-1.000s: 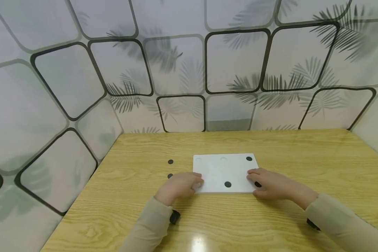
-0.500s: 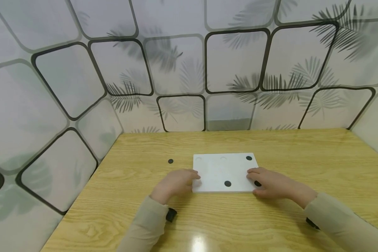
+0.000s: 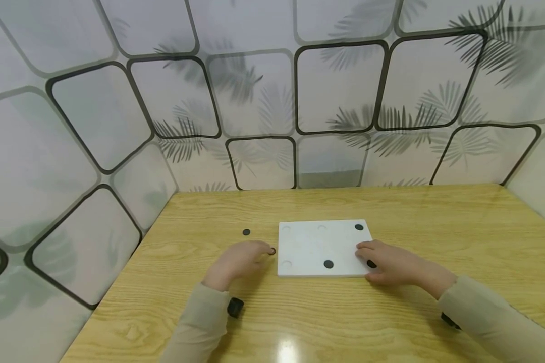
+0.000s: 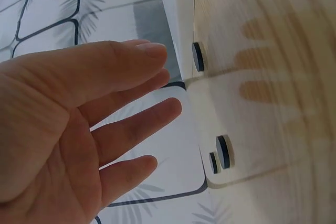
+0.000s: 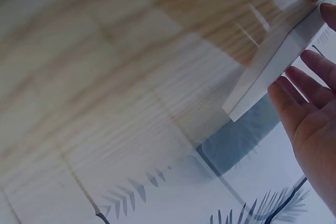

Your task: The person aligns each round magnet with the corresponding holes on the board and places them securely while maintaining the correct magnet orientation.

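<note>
A white board (image 3: 320, 247) with shallow round recesses lies on the table. Small dark discs sit at its back right corner (image 3: 359, 227), its front middle (image 3: 328, 264) and, partly covered, under my right hand (image 3: 392, 264). That hand rests on the board's right end, fingertips on its top and thumb by the front corner. My left hand (image 3: 238, 262) hovers left of the board, fingers spread and nothing between them in the left wrist view. One disc (image 4: 198, 56) stands near the board's edge by those fingertips. Two more discs, a nearer one (image 4: 223, 151) and a farther one (image 4: 213, 162), lie beyond; the nearer is hidden in the head view.
The wooden table (image 3: 458, 227) ends against a patterned wall (image 3: 263, 111) at the back and left. Recesses at the board's back left (image 3: 286, 228), back middle (image 3: 322, 227) and front left (image 3: 286, 263) hold no disc. Dark wrist cameras show below both sleeves.
My left hand has moved left off the board's left edge, uncovering the front left recess and a disc beside the board, and now covers a loose disc. The right hand stays put.
</note>
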`<action>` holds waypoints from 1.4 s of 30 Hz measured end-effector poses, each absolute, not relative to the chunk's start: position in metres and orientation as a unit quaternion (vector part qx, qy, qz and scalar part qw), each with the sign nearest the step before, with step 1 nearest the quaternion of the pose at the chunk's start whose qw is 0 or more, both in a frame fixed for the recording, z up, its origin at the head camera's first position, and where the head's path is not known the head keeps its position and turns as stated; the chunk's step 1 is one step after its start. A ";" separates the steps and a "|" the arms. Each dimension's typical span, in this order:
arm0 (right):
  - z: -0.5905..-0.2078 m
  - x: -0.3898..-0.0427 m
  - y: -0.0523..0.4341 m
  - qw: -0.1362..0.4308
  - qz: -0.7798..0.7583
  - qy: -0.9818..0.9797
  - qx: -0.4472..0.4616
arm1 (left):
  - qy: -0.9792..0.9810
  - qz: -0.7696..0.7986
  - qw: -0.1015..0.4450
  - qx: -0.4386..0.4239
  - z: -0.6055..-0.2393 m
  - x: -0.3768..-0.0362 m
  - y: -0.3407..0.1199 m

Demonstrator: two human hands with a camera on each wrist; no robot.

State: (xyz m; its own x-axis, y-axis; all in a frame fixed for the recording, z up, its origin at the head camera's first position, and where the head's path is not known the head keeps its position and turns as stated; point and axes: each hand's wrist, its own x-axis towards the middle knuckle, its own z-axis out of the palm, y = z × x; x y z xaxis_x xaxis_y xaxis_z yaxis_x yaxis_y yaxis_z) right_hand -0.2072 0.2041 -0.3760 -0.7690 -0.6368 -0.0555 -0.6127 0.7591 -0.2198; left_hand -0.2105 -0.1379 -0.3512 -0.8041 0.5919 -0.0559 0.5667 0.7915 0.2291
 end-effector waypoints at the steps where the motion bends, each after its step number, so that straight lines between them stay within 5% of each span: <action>1: -0.376 -0.207 0.204 0.063 -0.095 0.936 -0.334 | 0.945 0.105 0.063 0.303 -0.351 -0.211 -0.139; 42: -0.374 -0.209 0.203 0.059 -0.073 0.934 -0.345 | 0.956 0.116 0.053 0.265 -0.356 -0.230 -0.137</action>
State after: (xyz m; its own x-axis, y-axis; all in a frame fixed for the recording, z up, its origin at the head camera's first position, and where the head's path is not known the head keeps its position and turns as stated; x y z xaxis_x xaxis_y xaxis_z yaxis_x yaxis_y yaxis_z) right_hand -0.2087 0.2034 -0.3745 -0.7550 -0.6530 -0.0596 -0.6358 0.7513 -0.1770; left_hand -0.2297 -0.1371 -0.3563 -0.8539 0.5190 -0.0402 0.4943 0.8326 0.2497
